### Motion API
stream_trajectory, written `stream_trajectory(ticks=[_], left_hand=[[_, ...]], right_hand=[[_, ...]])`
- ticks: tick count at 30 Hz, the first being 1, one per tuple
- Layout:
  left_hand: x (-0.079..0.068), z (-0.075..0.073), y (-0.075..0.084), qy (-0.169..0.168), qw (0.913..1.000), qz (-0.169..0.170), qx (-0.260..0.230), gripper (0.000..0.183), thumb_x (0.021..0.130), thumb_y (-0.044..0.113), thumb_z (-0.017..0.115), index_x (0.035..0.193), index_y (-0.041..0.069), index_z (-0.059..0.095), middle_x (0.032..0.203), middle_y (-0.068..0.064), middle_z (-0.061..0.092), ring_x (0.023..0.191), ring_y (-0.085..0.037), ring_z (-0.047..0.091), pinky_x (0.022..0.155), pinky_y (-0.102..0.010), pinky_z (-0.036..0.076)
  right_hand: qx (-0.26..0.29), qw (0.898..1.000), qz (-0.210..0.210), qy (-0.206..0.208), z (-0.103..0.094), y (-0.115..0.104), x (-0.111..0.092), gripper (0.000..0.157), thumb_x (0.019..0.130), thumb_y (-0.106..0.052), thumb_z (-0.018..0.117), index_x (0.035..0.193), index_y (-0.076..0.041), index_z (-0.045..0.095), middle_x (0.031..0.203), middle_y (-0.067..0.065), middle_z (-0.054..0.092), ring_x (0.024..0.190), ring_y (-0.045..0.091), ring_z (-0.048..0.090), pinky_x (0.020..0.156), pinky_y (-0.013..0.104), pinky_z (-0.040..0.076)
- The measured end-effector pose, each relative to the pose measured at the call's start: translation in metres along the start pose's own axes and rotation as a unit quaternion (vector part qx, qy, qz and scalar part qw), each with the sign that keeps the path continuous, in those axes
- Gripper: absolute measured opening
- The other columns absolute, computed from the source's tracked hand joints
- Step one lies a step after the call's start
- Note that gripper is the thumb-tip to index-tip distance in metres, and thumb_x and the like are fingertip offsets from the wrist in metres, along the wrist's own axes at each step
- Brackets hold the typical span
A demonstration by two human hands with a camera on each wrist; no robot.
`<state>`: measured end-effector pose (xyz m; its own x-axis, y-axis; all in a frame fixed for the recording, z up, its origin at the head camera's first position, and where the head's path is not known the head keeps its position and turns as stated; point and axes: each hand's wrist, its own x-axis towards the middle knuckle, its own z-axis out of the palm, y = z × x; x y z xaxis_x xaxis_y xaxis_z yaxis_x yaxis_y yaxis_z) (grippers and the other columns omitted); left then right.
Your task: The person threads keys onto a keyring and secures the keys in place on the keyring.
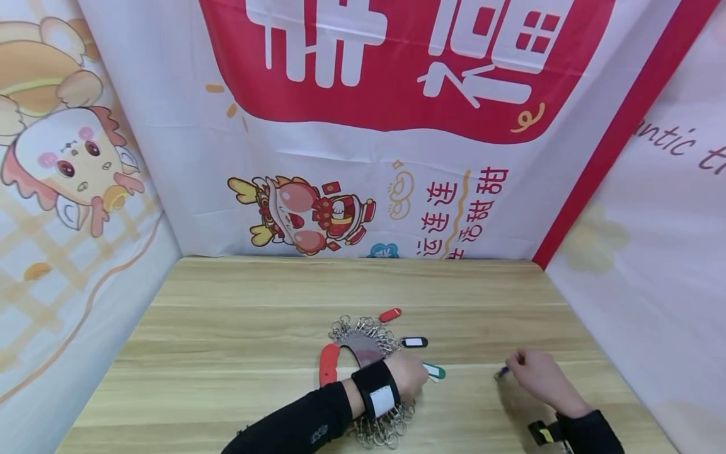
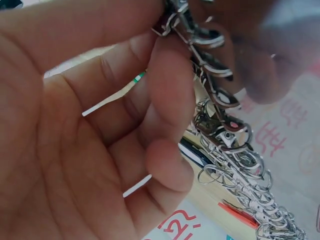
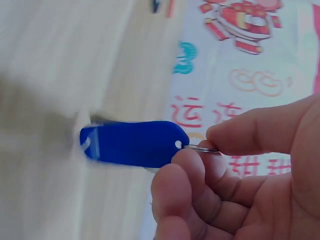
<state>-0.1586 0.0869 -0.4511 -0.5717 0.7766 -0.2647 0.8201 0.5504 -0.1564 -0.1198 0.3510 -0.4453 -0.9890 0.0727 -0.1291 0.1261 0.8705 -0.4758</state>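
My right hand [image 1: 541,378] is above the table at the right. Its thumb and fingers pinch the metal ring [image 3: 200,148] of a blue key tag [image 3: 135,144]. My left hand [image 1: 407,373] is over a shiny curved plate [image 1: 363,345] fringed with small metal clips [image 1: 379,331]. In the left wrist view, its fingers curl beside the row, and thumb and fingertips pinch a metal clip [image 2: 172,22] at the top. A green key tag [image 1: 435,370] lies by the left fingers. The left forearm hides part of the plate.
A red curved piece [image 1: 328,364] is at the plate's left side. Beyond the left hand lie a black key tag [image 1: 414,342] and a red key tag [image 1: 390,314]. Printed cloth [image 1: 187,157] hangs around the wooden table [image 1: 238,328].
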Motion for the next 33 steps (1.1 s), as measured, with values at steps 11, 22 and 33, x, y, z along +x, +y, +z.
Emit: stream_trajectory(ticks=[11, 22, 33], left_hand=[[-0.004, 0.003, -0.011, 0.016, 0.9936, -0.008, -0.111, 0.027, 0.073, 0.008, 0.070, 0.059, 0.014, 0.048, 0.058, 0.006, 0.042, 0.051, -0.010, 0.036, 0.046, -0.023, 0.033], [-0.004, 0.009, -0.022, 0.084, 0.9711, 0.024, -0.222, 0.022, 0.071, 0.006, 0.071, 0.063, 0.017, 0.054, 0.055, 0.012, 0.044, 0.049, -0.003, 0.041, 0.046, -0.018, 0.032], [-0.017, 0.010, -0.040, 0.164, 0.9530, 0.018, -0.254, 0.030, 0.074, -0.004, 0.065, 0.063, 0.019, 0.048, 0.059, 0.014, 0.039, 0.053, -0.002, 0.039, 0.050, -0.016, 0.030]], right_hand=[[0.072, 0.995, -0.018, 0.060, -0.008, -0.052, 0.001, 0.020, 0.092, -0.015, 0.047, 0.072, -0.009, 0.047, 0.069, 0.002, 0.044, 0.061, 0.017, 0.041, 0.057, 0.029, 0.032], [0.338, 0.940, -0.027, -0.050, 0.018, -0.094, 0.015, 0.032, 0.097, -0.015, 0.037, 0.098, 0.005, 0.063, 0.101, 0.014, 0.064, 0.102, 0.029, 0.056, 0.094, 0.050, 0.039], [0.361, 0.930, 0.007, -0.070, 0.074, -0.109, 0.016, 0.026, 0.095, -0.023, 0.055, 0.091, 0.001, 0.065, 0.078, 0.008, 0.060, 0.070, 0.018, 0.054, 0.059, 0.027, 0.042]])
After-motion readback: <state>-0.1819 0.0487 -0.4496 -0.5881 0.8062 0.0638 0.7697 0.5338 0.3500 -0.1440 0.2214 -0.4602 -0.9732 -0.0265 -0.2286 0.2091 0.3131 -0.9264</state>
